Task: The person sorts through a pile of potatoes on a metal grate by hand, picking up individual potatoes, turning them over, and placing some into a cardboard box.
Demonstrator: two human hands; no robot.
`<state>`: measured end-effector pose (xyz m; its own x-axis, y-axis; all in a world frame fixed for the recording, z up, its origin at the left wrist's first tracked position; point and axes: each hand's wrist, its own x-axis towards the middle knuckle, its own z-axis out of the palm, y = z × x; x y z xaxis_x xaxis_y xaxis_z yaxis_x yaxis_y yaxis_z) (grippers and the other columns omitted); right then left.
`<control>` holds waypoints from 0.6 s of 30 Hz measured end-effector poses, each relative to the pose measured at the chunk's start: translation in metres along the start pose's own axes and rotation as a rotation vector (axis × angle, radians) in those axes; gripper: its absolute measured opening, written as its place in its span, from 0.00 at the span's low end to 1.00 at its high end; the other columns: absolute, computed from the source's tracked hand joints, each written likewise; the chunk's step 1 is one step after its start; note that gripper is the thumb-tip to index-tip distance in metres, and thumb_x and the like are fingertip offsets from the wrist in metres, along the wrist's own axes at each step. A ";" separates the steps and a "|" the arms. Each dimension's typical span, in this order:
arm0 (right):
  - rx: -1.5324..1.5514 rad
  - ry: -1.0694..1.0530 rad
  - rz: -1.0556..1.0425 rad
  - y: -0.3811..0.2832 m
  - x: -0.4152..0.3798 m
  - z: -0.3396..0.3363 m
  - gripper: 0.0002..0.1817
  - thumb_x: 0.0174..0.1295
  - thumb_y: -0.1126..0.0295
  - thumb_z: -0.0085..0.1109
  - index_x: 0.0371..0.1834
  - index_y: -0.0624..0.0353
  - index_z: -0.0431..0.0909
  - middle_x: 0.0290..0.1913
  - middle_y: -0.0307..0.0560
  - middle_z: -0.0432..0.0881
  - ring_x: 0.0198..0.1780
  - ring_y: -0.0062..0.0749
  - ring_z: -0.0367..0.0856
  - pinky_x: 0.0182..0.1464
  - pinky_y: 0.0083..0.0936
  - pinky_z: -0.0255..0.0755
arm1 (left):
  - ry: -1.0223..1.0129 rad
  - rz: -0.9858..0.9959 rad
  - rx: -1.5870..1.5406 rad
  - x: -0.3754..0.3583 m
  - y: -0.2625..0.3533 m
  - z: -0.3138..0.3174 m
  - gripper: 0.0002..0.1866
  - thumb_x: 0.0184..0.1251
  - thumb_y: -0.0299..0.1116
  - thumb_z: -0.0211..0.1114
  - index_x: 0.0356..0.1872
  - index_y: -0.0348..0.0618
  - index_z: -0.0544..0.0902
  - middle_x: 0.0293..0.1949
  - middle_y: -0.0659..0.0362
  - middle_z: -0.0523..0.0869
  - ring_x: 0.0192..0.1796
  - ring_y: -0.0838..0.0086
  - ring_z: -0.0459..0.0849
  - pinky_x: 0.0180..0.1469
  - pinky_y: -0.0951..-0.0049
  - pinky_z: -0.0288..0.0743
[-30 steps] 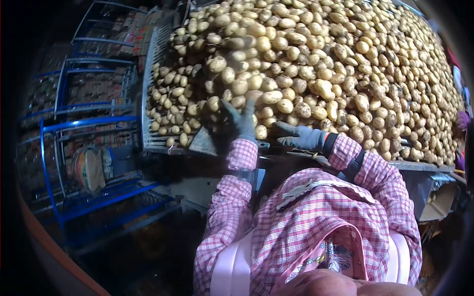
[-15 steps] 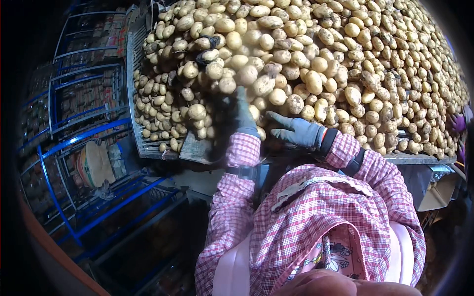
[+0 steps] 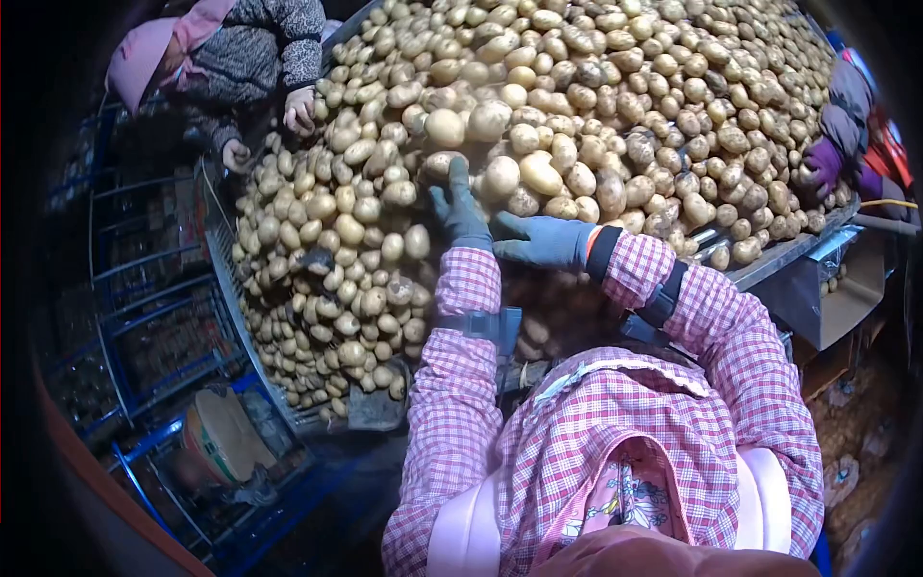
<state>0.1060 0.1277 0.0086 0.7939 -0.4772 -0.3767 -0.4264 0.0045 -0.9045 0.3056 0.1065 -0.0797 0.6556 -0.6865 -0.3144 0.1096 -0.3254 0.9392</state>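
A large heap of potatoes (image 3: 356, 231) covers the sorting table in front of me. My left hand (image 3: 463, 204), in a blue-grey glove, reaches into the heap with its fingers apart, close against a potato (image 3: 440, 165). A pale potato (image 3: 501, 177) lies just right of its fingertips. My right hand (image 3: 546, 240), gloved alike, stretches leftward with fingers spread, low at the near side of the heap. Its fingertips are near my left wrist, below several potatoes. Neither hand is closed round anything that I can see.
A co-worker (image 3: 245, 67) in a pink head covering has bare hands at the heap's far left. At the right is another person's purple-gloved hand (image 3: 823, 165). The table's metal edge (image 3: 788, 245) runs in front; a cardboard box (image 3: 851, 293) and blue metal frames (image 3: 144, 447) stand beside it.
The view has shifted, bringing the co-worker at upper left into sight. More potatoes now lie left of my left hand. Its fingers have spread, and my two hands are closer together.
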 end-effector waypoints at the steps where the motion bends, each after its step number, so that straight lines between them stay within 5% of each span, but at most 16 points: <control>1: 0.001 0.030 -0.081 0.009 -0.001 -0.010 0.39 0.73 0.38 0.49 0.74 0.59 0.64 0.65 0.71 0.79 0.68 0.65 0.77 0.70 0.47 0.69 | -0.001 -0.049 -0.091 -0.013 0.024 0.020 0.57 0.63 0.59 0.76 0.81 0.33 0.57 0.75 0.44 0.69 0.72 0.60 0.73 0.69 0.63 0.73; 2: 0.000 0.058 -0.162 0.022 0.000 -0.019 0.39 0.73 0.38 0.49 0.73 0.59 0.65 0.65 0.71 0.79 0.68 0.65 0.77 0.69 0.47 0.69 | 0.003 -0.097 -0.183 -0.026 0.048 0.040 0.54 0.64 0.58 0.75 0.80 0.32 0.60 0.74 0.44 0.71 0.71 0.61 0.74 0.69 0.64 0.74; 3: 0.037 0.119 -0.141 0.026 0.001 -0.025 0.39 0.72 0.38 0.49 0.72 0.59 0.65 0.64 0.70 0.80 0.67 0.64 0.78 0.69 0.47 0.70 | 0.013 -0.112 -0.077 -0.041 0.075 0.053 0.58 0.64 0.57 0.76 0.83 0.36 0.51 0.73 0.47 0.72 0.66 0.60 0.78 0.64 0.64 0.80; 5: 0.035 0.186 -0.078 0.039 -0.001 -0.043 0.39 0.72 0.38 0.52 0.73 0.60 0.66 0.65 0.70 0.80 0.67 0.60 0.79 0.68 0.43 0.71 | -0.127 0.044 -0.055 -0.022 0.058 0.086 0.52 0.68 0.61 0.72 0.80 0.32 0.61 0.76 0.44 0.68 0.73 0.59 0.73 0.73 0.64 0.69; 7: -0.043 0.192 0.008 0.036 -0.018 -0.079 0.40 0.72 0.41 0.55 0.76 0.61 0.67 0.67 0.71 0.78 0.67 0.51 0.79 0.69 0.36 0.72 | -0.165 0.221 0.059 0.001 0.048 0.122 0.53 0.68 0.60 0.71 0.81 0.32 0.58 0.76 0.46 0.69 0.71 0.60 0.75 0.69 0.62 0.74; 10: 0.102 0.176 0.105 0.036 -0.038 -0.123 0.43 0.71 0.36 0.56 0.69 0.68 0.72 0.60 0.65 0.83 0.58 0.45 0.84 0.60 0.35 0.76 | -0.111 0.375 0.273 0.003 0.046 0.170 0.52 0.69 0.62 0.68 0.80 0.31 0.60 0.78 0.44 0.65 0.74 0.58 0.70 0.73 0.62 0.67; 12: 0.157 0.164 0.101 0.034 -0.056 -0.146 0.43 0.71 0.37 0.55 0.71 0.68 0.71 0.60 0.62 0.83 0.57 0.42 0.85 0.59 0.32 0.77 | -0.180 0.266 0.139 0.002 0.045 0.203 0.55 0.68 0.67 0.66 0.80 0.30 0.61 0.82 0.42 0.58 0.80 0.52 0.62 0.81 0.60 0.55; 14: 0.127 0.192 0.111 0.051 -0.056 -0.160 0.44 0.71 0.38 0.55 0.75 0.67 0.68 0.61 0.61 0.83 0.56 0.40 0.85 0.60 0.29 0.77 | -0.214 0.075 0.106 -0.014 0.072 0.237 0.56 0.67 0.69 0.66 0.79 0.28 0.60 0.82 0.42 0.57 0.81 0.52 0.62 0.81 0.60 0.55; 18: 0.080 0.443 -0.061 0.092 -0.054 -0.179 0.40 0.72 0.42 0.49 0.78 0.61 0.65 0.72 0.64 0.75 0.70 0.54 0.76 0.72 0.40 0.68 | -0.185 0.231 0.576 -0.045 0.100 0.282 0.59 0.67 0.79 0.51 0.79 0.30 0.61 0.83 0.46 0.56 0.81 0.52 0.61 0.82 0.60 0.55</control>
<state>-0.0539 -0.0028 -0.0185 0.5473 -0.8085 -0.2163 -0.3364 0.0241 -0.9414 0.0766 -0.0783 -0.0100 0.4695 -0.8644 -0.1803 -0.4711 -0.4179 0.7768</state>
